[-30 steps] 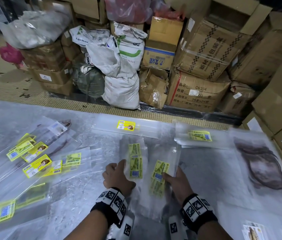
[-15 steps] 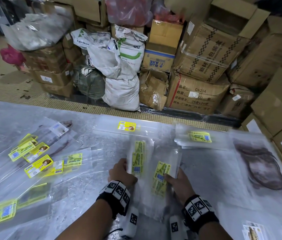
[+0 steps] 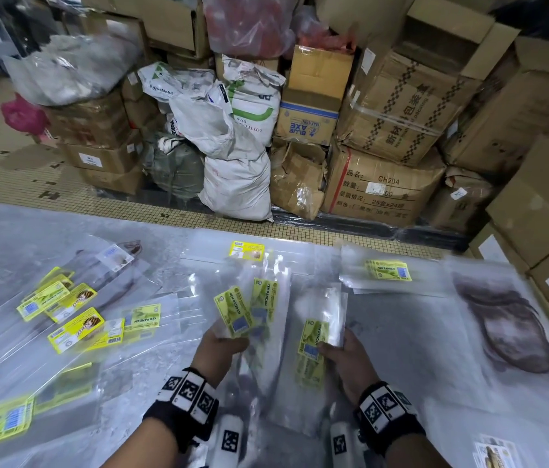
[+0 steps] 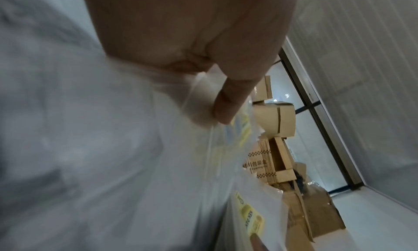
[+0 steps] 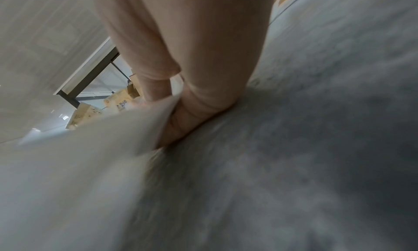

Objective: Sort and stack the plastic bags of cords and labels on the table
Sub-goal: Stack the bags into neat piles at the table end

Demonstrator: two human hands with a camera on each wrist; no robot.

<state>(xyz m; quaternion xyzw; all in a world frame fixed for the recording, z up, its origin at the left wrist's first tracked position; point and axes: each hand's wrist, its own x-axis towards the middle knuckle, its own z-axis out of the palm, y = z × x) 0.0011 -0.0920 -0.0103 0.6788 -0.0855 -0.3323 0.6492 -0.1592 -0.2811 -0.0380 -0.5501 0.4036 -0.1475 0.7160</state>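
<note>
Left hand (image 3: 221,346) pinches two bags (image 3: 253,312); right hand (image 3: 344,356) pinches another bag (image 3: 317,336); slick plastic could slide from fingertips.

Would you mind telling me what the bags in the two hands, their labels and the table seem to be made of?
Bags in the left hand and right hand: thin clear plastic film, glossy; it shows glare, creases, and lets the surface show through.
Labels: probably printed paper or sticker stock, yellow-green with a barcode.
Table: mottled grey, matte; possibly stone or laminate, hard to tell.
</note>
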